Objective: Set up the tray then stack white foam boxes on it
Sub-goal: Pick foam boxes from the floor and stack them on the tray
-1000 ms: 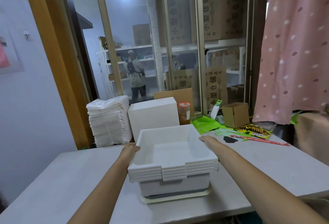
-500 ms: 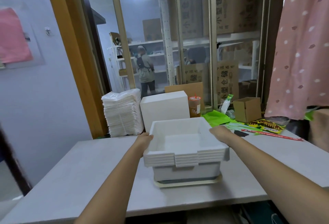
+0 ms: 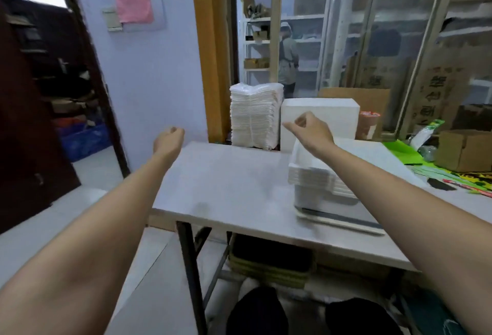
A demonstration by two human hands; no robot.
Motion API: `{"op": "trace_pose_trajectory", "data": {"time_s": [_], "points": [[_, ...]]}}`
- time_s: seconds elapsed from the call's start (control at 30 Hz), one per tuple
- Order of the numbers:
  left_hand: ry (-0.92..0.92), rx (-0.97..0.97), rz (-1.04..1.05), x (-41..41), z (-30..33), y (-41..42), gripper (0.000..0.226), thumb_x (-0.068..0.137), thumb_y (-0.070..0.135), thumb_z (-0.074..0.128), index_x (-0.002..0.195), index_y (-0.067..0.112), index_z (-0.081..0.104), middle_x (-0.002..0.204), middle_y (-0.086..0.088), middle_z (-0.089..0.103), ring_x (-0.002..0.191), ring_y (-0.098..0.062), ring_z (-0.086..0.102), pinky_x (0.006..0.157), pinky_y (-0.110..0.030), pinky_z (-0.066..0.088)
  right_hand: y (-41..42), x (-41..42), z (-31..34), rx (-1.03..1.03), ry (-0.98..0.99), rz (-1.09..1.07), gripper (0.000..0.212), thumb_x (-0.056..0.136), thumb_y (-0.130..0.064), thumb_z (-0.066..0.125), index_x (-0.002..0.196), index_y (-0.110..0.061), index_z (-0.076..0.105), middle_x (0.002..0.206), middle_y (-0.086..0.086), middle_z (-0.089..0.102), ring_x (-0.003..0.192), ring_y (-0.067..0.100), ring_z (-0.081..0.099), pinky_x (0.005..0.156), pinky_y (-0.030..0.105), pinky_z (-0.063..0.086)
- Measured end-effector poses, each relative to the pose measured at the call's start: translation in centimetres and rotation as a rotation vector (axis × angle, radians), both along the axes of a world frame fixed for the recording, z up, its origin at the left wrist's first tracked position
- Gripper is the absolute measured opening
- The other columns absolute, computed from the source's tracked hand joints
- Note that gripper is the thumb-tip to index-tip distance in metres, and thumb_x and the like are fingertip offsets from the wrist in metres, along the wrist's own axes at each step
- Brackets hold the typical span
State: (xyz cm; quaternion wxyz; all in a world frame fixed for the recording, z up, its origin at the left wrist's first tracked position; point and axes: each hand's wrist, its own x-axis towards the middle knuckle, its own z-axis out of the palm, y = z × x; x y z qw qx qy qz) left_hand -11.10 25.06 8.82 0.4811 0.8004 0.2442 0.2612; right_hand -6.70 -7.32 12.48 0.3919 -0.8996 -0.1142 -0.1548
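A nested stack of white foam boxes stands on a cream tray at the right of the grey table. My right hand hovers above the stack's far left corner with fingers curled, touching nothing. My left hand is out past the table's left edge, in the air, fingers curled and holding nothing. A closed white foam box stands behind the stack. Beside it is a tall pile of white foam lids.
A cardboard box, green bags and packets lie on the table's right end. A drink cup stands by the glass partition. An open dark doorway with a blue crate is at the left. Baskets sit under the table.
Both hands have let go of the foam box stack and lifted away. The view has swung left, so the stack now sits right of centre and the doorway shows.
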Motion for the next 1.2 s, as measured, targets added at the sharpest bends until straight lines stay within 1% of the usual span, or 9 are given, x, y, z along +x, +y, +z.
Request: {"op": "trace_pose_trajectory", "data": {"time_s": [0.07,0.17,0.23,0.4,0.47,0.57,0.73,1.03,1.2], "points": [[0.025,0.025,0.167,-3.5,-1.7,4.6,0.031,0.088,0.027,0.041,0.098,0.008,0.062,0.110,-0.020,0.063,0.102,-0.035,0.058,0.080,-0.034,0.041,6.5,-1.7,-0.4,-0.012,-0.041,0.165,0.043,0.082,-0.054,0.063,0.102,-0.017,0.057,0.096,-0.004,0.061,0.086,0.015,0.056,0.070,0.030,0.044],[0.083,0.025,0.359,-10.2,-5.9,10.5,0.036,0.092,0.022,0.039,0.110,0.002,0.063,0.117,-0.020,0.061,0.111,-0.038,0.055,0.088,-0.036,0.042,15.8,-5.0,-3.0,-0.060,-0.073,0.381,0.039,0.077,-0.054,0.067,0.090,-0.019,0.058,0.086,-0.004,0.063,0.081,0.016,0.059,0.072,0.036,0.051],[0.137,-0.017,0.478,-15.3,-10.3,13.9,0.036,0.091,0.022,0.040,0.109,0.002,0.064,0.117,-0.022,0.062,0.110,-0.039,0.055,0.092,-0.038,0.044,21.2,-7.4,-6.2,-0.116,-0.046,0.510,0.037,0.078,-0.052,0.066,0.087,-0.017,0.059,0.086,-0.001,0.065,0.081,0.018,0.060,0.072,0.036,0.051],[0.250,-0.228,0.716,-28.1,-24.2,18.0,0.031,0.090,0.023,0.044,0.101,0.001,0.063,0.101,-0.020,0.063,0.097,-0.035,0.058,0.076,-0.033,0.042,29.7,-12.6,-18.5,-0.321,0.175,0.761,0.043,0.078,-0.055,0.064,0.087,-0.013,0.060,0.081,-0.002,0.062,0.075,0.016,0.055,0.061,0.029,0.041],[0.317,-0.367,0.802,-32.4,-30.1,18.0,0.033,0.089,0.025,0.045,0.102,0.000,0.063,0.103,-0.018,0.065,0.096,-0.036,0.059,0.078,-0.035,0.045,30.9,-14.0,-24.1,-0.461,0.293,0.819,0.043,0.079,-0.055,0.064,0.093,-0.015,0.059,0.088,0.000,0.062,0.079,0.017,0.056,0.063,0.031,0.041],[0.419,-0.506,0.887,-36.8,-37.3,16.8,0.034,0.090,0.024,0.046,0.102,-0.002,0.063,0.109,-0.022,0.066,0.102,-0.039,0.059,0.088,-0.040,0.047,31.5,-15.4,-31.8,-0.744,0.443,0.908,0.054,0.078,-0.057,0.065,0.112,-0.015,0.056,0.107,0.003,0.061,0.098,0.022,0.058,0.080,0.036,0.050],[0.521,-0.594,0.958,-40.4,-45.8,12.5,0.017,0.093,0.016,0.044,0.094,0.004,0.056,0.095,-0.016,0.056,0.084,-0.026,0.047,0.074,-0.030,0.035,31.5,-16.9,-42.1,-1.002,0.604,0.942,0.066,0.077,-0.057,0.064,0.128,-0.016,0.050,0.129,0.004,0.055,0.117,0.024,0.054,0.095,0.036,0.047],[0.719,-0.768,0.977,-43.2,-60.3,5.8,0.015,0.093,0.016,0.046,0.096,0.003,0.054,0.093,-0.016,0.058,0.079,-0.027,0.050,0.070,-0.032,0.038,30.0,-17.9,-58.0,-1.167,0.705,0.980,0.073,0.082,-0.052,0.061,0.139,-0.012,0.039,0.141,0.010,0.045,0.128,0.028,0.045,0.104,0.039,0.041],[0.809,-0.937,0.982,-43.6,-65.2,2.5,0.029,0.089,0.022,0.052,0.107,-0.001,0.054,0.096,-0.022,0.059,0.091,-0.034,0.057,0.084,-0.041,0.047,28.3,-17.8,-63.9,-1.201,0.829,0.960,0.070,0.084,-0.046,0.062,0.140,-0.011,0.038,0.142,0.011,0.043,0.129,0.030,0.045,0.104,0.038,0.041]]}}
